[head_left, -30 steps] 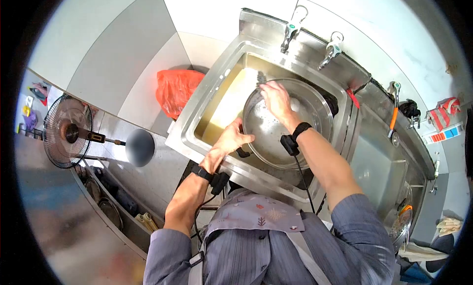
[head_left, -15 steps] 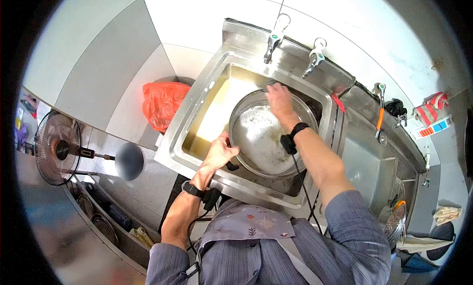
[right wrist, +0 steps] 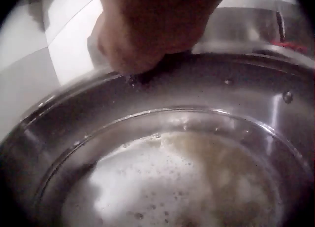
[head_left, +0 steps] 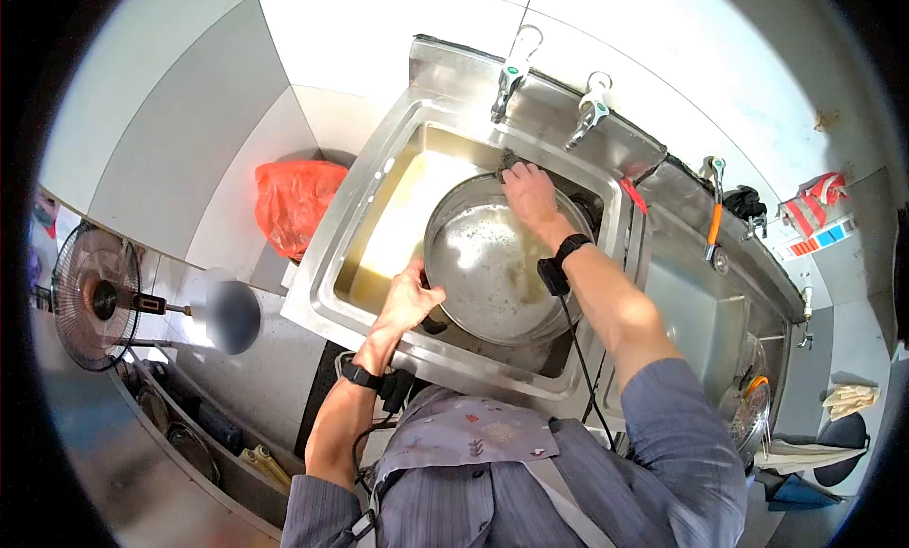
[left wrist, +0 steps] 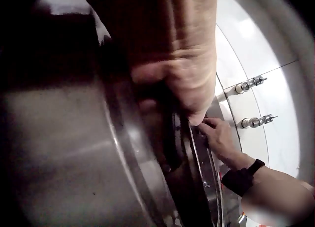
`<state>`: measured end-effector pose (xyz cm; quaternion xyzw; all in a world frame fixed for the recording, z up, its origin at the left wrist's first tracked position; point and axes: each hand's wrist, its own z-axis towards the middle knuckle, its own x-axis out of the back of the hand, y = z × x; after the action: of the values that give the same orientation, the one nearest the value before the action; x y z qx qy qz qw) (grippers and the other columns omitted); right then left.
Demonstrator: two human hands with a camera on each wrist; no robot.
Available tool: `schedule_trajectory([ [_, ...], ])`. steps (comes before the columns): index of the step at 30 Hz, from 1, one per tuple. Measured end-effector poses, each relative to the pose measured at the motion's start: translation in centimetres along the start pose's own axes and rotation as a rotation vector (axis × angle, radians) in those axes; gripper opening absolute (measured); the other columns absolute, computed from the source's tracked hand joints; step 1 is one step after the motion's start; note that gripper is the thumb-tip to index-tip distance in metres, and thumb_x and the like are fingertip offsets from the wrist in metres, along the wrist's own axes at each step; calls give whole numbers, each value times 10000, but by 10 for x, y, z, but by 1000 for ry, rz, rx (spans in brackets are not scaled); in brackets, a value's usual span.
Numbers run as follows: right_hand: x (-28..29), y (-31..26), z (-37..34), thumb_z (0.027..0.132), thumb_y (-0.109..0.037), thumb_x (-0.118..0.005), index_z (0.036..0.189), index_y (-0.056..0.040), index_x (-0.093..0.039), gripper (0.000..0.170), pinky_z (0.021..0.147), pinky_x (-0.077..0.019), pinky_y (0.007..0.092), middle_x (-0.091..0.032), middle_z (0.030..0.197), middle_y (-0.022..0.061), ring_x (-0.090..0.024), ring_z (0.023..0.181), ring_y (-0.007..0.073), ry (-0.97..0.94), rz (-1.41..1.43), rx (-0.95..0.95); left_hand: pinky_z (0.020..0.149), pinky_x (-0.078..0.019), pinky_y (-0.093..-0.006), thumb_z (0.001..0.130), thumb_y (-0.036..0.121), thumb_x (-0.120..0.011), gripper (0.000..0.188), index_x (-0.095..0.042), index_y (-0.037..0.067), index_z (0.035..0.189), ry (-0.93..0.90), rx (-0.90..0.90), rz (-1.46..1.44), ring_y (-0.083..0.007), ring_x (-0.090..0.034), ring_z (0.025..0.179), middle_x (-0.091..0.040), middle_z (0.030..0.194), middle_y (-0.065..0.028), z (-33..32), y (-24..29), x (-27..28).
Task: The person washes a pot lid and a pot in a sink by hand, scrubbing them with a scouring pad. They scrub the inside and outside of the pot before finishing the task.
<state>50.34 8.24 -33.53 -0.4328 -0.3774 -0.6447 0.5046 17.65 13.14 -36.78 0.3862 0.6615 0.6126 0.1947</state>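
Note:
A large round stainless steel pot (head_left: 461, 204) stands in the left sink basin, with a little cloudy, bubbly liquid on its bottom. My left hand (head_left: 409, 297) grips its near-left rim, fingers on the outside, just by a black side handle (head_left: 434, 327). In the left wrist view that hand (left wrist: 189, 72) bends over the rim, its fingertips mostly hidden. At the far rim my right hand (head_left: 530, 196) holds a dark, wiry scouring pad (head_left: 508, 158) against the metal. In the right wrist view the right hand (right wrist: 142, 40) covers most of the pad, and droplets dot the pot's inner wall.
Two taps (head_left: 511, 79) rise behind the steel sink (head_left: 317, 288). A second basin (head_left: 691, 292) with a wire strainer (head_left: 753, 415) lies to the right. A red plastic bag (head_left: 298, 203) sits left of the sink, and a fan (head_left: 95, 297) stands farther left.
My right hand has moved rightward along the pot's far rim with the scouring pad. The left hand keeps its hold on the near-left rim. The head view has shifted.

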Motion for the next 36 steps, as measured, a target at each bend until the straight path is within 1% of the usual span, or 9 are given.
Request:
schedule_trajectory([
  [4, 16, 28, -29, 877, -106, -622, 1050, -46, -740, 218, 942, -540, 492, -655, 1126, 163, -639, 1113, 356, -152, -160, -43, 799, -563, -355, 828, 147, -737, 449, -647, -73, 1209, 31, -8, -2, -229, -697, 856, -744, 946, -167, 1, -4, -1],
  [10, -3, 1, -74, 914, -92, -603, 1159, 10, -725, 292, 987, -549, 496, -644, 1238, 219, -639, 1168, 404, -759, -190, 38, 804, -569, -404, 829, 156, -744, 447, -646, -75, 1199, 56, 34, 62, -290, -735, 878, -751, 961, -215, 1, 7, 1],
  [13, -61, -19, -103, 925, -129, -624, 1222, 16, -716, 342, 979, -558, 529, -612, 1373, 258, -634, 1195, 461, -628, 38, -240, 816, -572, -419, 830, 159, -748, 419, -655, -59, 1175, 68, 67, 140, -320, -747, 895, -751, 959, -225, -11, 29, 5],
  [15, -94, -44, -106, 913, -145, -660, 1418, 7, -585, 533, 1050, -514, 503, -615, 1401, 289, -599, 1269, 471, -1031, -104, -447, 822, -574, -415, 828, 161, -743, 394, -670, -43, 1157, 111, 46, 203, -338, -750, 890, -749, 938, -230, -8, 34, 7],
  [18, -39, -58, -80, 868, -164, -721, 1495, -35, -549, 664, 1071, -503, 442, -597, 1473, 244, -611, 1285, 419, -1115, 428, 6, 835, -578, -424, 826, 162, -735, 391, -682, -39, 1157, 77, 119, 326, -373, -753, 907, -745, 927, -248, -3, 47, 22],
  [21, -12, -46, -62, 831, -119, -708, 1375, -61, -640, 551, 1044, -510, 442, -663, 1383, 202, -630, 1248, 386, -1034, 696, 112, 864, -574, -497, 826, 171, -713, 385, -683, -44, 1144, 90, -17, 418, -442, -736, 960, -733, 924, -289, 6, 38, 36],
  [23, 34, -36, -44, 837, -90, -672, 1292, -102, -665, 456, 1000, -530, 491, -674, 1182, 183, -648, 1150, 394, -727, 335, 268, 888, -573, -521, 817, 160, -705, 395, -687, -45, 1154, 86, -80, 564, -461, -725, 987, -727, 941, -311, 14, 46, 51],
  [28, 62, 35, -2, 865, -198, -752, 1219, -122, -646, 377, 945, -554, 473, -597, 1216, 123, -603, 1131, 348, -156, 104, 350, 848, -550, -560, 807, 150, -716, 306, -690, 15, 1080, 99, -131, 761, -492, -700, 943, -717, 922, -292, 45, 74, 73],
  [36, 28, 63, -117, 858, -190, -724, 968, -97, -647, 163, 867, -572, 455, -638, 1121, 116, -669, 992, 354, -636, 65, 633, 835, -552, -575, 825, 189, -707, 248, -692, 25, 1011, 59, -159, 797, -498, -696, 908, -722, 899, -272, 52, 71, 78],
])
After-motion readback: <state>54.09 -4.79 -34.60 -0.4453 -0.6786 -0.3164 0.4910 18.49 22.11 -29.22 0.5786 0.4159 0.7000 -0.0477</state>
